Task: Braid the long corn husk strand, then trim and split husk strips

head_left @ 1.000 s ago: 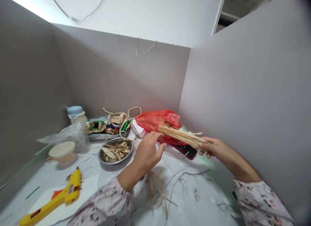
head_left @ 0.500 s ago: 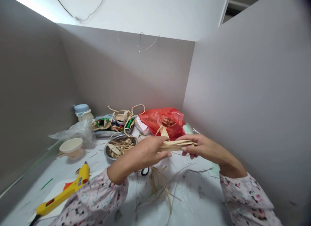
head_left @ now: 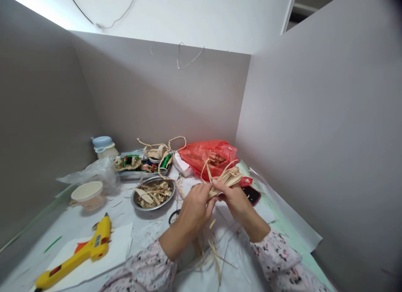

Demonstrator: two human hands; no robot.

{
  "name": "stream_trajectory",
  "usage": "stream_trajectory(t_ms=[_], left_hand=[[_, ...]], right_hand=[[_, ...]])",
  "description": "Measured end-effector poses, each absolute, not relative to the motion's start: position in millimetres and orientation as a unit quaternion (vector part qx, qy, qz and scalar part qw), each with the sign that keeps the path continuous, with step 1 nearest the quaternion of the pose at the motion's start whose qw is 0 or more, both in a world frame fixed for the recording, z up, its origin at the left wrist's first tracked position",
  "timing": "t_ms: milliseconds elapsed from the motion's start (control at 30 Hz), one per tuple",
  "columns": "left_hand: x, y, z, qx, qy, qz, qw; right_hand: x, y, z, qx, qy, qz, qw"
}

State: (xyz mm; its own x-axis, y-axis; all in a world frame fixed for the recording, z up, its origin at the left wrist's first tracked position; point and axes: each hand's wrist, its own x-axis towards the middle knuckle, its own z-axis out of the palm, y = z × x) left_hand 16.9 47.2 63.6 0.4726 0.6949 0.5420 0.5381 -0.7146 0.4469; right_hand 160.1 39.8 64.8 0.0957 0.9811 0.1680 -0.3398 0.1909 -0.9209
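A bundle of dry straw-coloured husk strips (head_left: 230, 177) is gripped between my two hands, its loose ends fanning up and to the right. My left hand (head_left: 198, 206) closes round the lower left end. Against it, my right hand (head_left: 234, 200) pinches the bundle with the thumb on top; the fingers beneath are partly hidden. Behind the strips lies a red plastic bag (head_left: 201, 153) with more brownish material in its mouth. Below my hands, loose straw strips (head_left: 216, 260) are scattered on the white-covered table (head_left: 241, 271).
A metal bowl (head_left: 135, 202) of straw scraps stands left of my hands, with a black scissor handle (head_left: 172, 217) near it. Further left are a yellow glue gun (head_left: 99, 241), a cream cup (head_left: 87, 191) and a tray (head_left: 125, 174) of craft bits. A phone (head_left: 253, 195) lies at right.
My right hand has brought the bundle leftward to my left hand, which has gone from empty to gripping it. The strips have swung from lying level to pointing up and right.
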Motion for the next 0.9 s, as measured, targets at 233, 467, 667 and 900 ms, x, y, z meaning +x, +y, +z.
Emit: stream_trajectory(t_ms=[233,467,667,900], left_hand=[[10.5,52.7,74.5,0.736,0.332,0.41,0.425],[0.9,69.1,86.1,0.417,0.373,0.416,0.717],[2.3,66.2,93.0,0.316,0.278,0.321,0.849],[7.6,61.7,93.8,0.353,0.258,0.419,0.795]], right_hand=[[169.3,52.4,51.8,-0.323,-0.282,0.557,0.712],[180.9,41.8,75.4,-0.29,-0.282,0.565,0.719],[165.0,20.6,82.7,-0.268,-0.418,0.69,0.527],[164.1,12.6,81.2,-0.219,-0.512,0.71,0.432]])
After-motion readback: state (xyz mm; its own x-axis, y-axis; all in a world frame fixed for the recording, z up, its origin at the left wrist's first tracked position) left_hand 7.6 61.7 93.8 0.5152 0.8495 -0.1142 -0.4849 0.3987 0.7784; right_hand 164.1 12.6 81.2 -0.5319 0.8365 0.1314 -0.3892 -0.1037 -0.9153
